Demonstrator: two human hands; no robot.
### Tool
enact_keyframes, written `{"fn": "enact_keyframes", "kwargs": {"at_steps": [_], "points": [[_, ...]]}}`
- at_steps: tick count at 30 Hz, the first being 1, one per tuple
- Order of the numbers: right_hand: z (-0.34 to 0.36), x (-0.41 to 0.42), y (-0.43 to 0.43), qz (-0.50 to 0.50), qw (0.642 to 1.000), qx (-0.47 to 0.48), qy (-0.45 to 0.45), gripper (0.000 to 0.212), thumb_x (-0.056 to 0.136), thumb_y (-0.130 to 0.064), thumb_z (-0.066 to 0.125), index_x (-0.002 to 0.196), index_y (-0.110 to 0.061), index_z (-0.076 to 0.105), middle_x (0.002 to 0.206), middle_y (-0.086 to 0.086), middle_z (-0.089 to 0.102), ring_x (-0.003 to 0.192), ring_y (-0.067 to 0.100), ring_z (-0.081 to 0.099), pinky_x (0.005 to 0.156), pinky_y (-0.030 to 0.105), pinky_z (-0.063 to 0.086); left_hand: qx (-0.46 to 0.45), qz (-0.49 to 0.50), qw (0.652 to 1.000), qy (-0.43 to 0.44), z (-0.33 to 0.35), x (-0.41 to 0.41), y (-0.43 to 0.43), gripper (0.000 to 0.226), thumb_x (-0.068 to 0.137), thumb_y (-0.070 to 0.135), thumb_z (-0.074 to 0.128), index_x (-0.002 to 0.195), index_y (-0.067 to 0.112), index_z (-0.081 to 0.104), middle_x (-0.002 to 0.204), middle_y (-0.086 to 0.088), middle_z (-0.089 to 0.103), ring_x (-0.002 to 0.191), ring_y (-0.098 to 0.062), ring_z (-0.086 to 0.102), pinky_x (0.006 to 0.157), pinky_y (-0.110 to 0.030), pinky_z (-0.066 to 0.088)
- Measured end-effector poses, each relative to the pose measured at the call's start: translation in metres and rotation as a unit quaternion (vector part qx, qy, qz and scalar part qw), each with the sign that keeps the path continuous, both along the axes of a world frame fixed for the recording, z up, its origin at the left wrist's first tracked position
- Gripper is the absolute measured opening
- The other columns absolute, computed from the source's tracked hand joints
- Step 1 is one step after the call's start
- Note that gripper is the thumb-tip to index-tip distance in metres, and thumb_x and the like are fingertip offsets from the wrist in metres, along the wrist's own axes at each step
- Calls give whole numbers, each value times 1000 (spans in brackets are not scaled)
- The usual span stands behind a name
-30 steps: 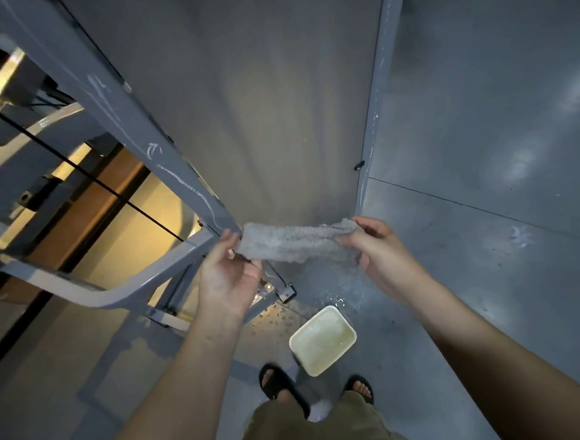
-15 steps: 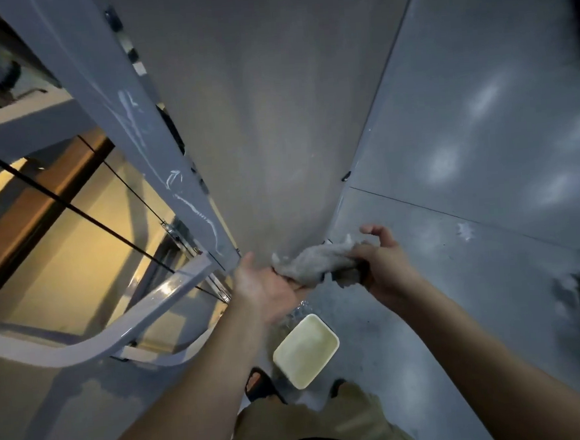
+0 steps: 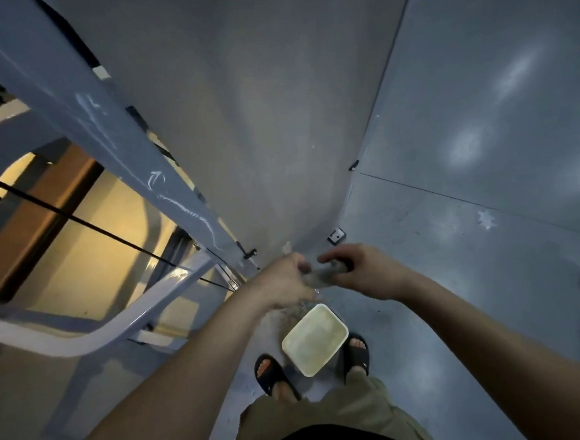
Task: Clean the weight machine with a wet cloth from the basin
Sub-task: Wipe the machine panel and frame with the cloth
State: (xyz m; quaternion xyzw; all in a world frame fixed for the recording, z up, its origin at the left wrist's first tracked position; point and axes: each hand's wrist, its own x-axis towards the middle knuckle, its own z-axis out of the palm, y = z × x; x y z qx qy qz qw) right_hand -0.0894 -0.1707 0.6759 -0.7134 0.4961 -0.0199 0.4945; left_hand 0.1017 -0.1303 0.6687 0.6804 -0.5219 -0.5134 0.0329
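Note:
A grey cloth (image 3: 323, 275) is bunched and twisted tight between my two hands, with only a short stretch showing. My left hand (image 3: 287, 281) grips its left end and my right hand (image 3: 364, 270) grips its right end. Drops of water fall from the cloth. Below the hands, a pale rectangular basin (image 3: 314, 339) holding water sits on the floor. The weight machine's grey slanted frame beam (image 3: 104, 129) and its large grey panel (image 3: 257, 119) rise in front of me, to the left of the hands.
My feet in black sandals (image 3: 271, 375) stand on either side of the basin. A white curved frame tube (image 3: 94, 333) and a black cable (image 3: 93, 226) lie to the left. The grey floor (image 3: 489, 240) is wet around the basin.
The cloth was stretched out flat between my hands a second ago. My hands have come together and lowered over the basin, and the cloth is now bunched and twisted.

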Motion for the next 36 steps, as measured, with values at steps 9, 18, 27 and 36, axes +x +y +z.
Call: {"fn": "enact_keyframes", "kwargs": {"at_steps": [9,18,27,36], "points": [[-11,-35,-36,-72,978,97,-172,31,93,-20,66,69,-18,46,80,2,53,76,17,50,73,34,39,-69,163,983,48,6,-6,-9,23,91,36,73,108,21,76,127,7,62,116,-8,59,103,-26,44],[22,-37,-55,-200,844,320,-381,31,103,9,42,103,-21,52,94,-10,54,60,-19,61,57,3,45,-149,412,896,79,23,-40,-40,15,98,18,68,105,20,55,94,-3,62,60,-13,56,45,-21,42],[-9,-24,-67,-221,843,285,-399,7,99,-4,61,94,-9,62,89,12,69,81,25,69,78,41,58,-118,329,917,193,24,-56,-43,14,96,20,67,107,13,71,107,-12,76,103,-29,72,99,-44,56],[-11,-19,-81,-194,821,335,-419,11,98,2,60,103,-8,63,94,9,72,88,23,71,77,38,60,-136,359,919,94,36,-49,-69,22,96,24,70,108,19,53,100,-12,73,72,-15,66,70,-33,53]]}}
